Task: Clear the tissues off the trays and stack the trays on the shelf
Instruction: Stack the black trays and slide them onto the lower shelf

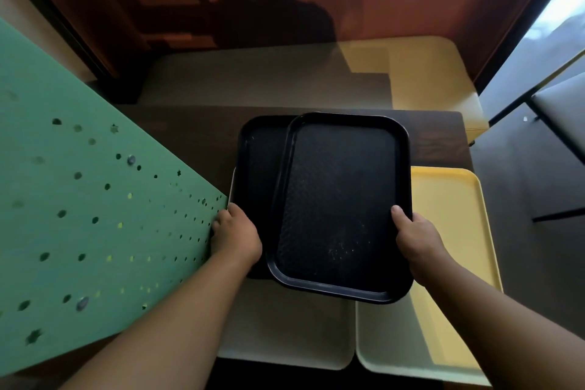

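Black tray [342, 206] is gripped at its right rim by the right hand [414, 237], thumb on top, fingers curled beneath, tilted over a second black tray [259, 168]. That lower tray's left edge is clasped by the left hand [234, 231], above cream tray [285, 326] and yellow tray [449, 231] on the table [190, 133].

lower black tray [258, 168] mostly covered, yellow tray [449, 231] half hidden

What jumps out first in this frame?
The top black tray at centre, askew over a second black tray, with the right hand gripping its right edge. The left hand holds the lower tray's left edge beside a green perforated panel. Pale trays lie underneath.
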A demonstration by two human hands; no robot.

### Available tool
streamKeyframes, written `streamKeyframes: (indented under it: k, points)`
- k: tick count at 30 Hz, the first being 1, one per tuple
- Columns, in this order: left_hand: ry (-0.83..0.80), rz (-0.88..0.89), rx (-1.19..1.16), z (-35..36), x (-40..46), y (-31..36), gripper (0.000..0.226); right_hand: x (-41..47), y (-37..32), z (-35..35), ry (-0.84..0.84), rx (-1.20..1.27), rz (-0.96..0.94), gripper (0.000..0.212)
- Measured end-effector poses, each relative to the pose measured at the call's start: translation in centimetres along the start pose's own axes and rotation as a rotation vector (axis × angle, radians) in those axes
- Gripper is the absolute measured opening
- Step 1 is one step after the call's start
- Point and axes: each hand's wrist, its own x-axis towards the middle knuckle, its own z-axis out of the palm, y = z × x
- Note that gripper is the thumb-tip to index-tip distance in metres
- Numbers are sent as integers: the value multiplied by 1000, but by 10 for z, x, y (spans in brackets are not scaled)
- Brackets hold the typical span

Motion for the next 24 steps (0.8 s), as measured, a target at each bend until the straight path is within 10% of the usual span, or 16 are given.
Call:
streamKeyframes:
  k: [10,24]
  points:
    - [3,-159,-288,-7,3,11,65,-4,18,15,-1,-20,-8,47]
    - [220,135,-586,-52,-36,-10,44,-42,23,7,80,216,98,55]
